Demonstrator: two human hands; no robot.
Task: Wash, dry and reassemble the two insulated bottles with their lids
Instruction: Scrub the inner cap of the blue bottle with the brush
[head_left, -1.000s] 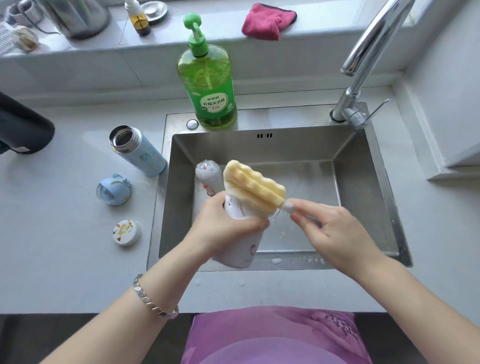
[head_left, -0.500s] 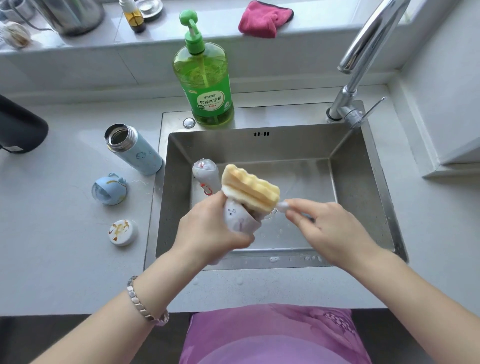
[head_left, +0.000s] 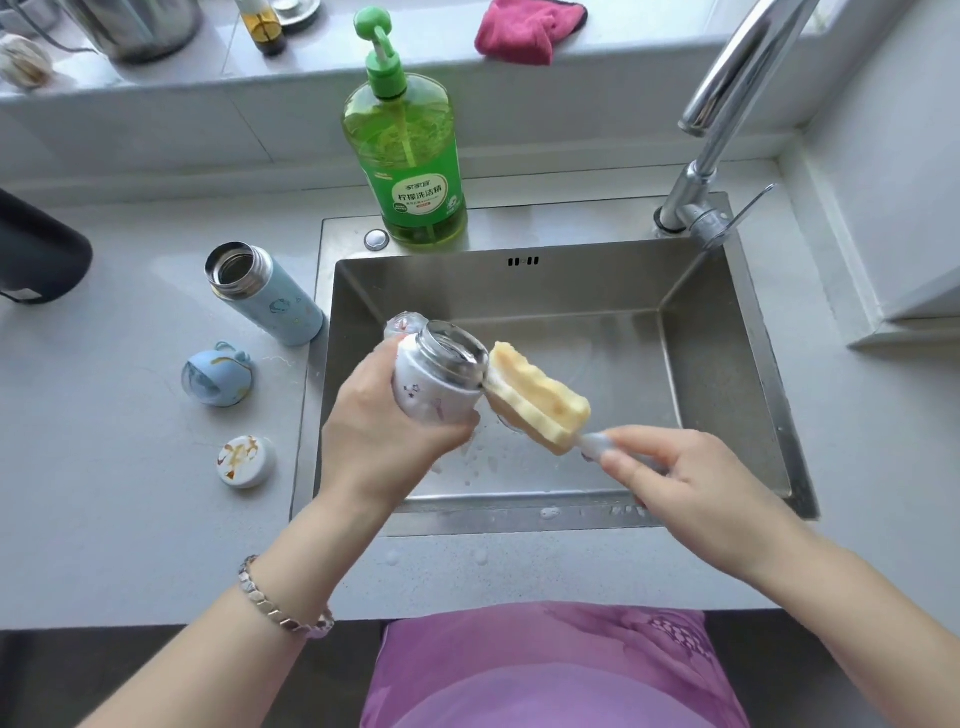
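Observation:
My left hand (head_left: 387, 441) grips a white printed bottle (head_left: 434, 384) over the sink, its steel mouth tilted up and to the right. My right hand (head_left: 680, 483) holds the handle of a yellow sponge brush (head_left: 540, 397), whose tip touches the bottle's rim from outside. Just behind the white bottle a small white lid part (head_left: 402, 323) peeks out in the sink. A light blue bottle (head_left: 265, 293) stands open on the counter to the left. In front of that bottle lie a blue lid (head_left: 218, 375) and a white round cap (head_left: 245, 461).
The steel sink (head_left: 737, 364) holds suds near its front edge. A green dish soap pump bottle (head_left: 408, 156) stands behind the sink. The faucet (head_left: 722, 114) rises at the back right. A pink cloth (head_left: 524, 28) lies on the ledge. A dark object (head_left: 36, 254) sits far left.
The sponge brush has swung from lying across the white bottle's mouth to its right side. My left hand has turned the bottle, so its open mouth now shows.

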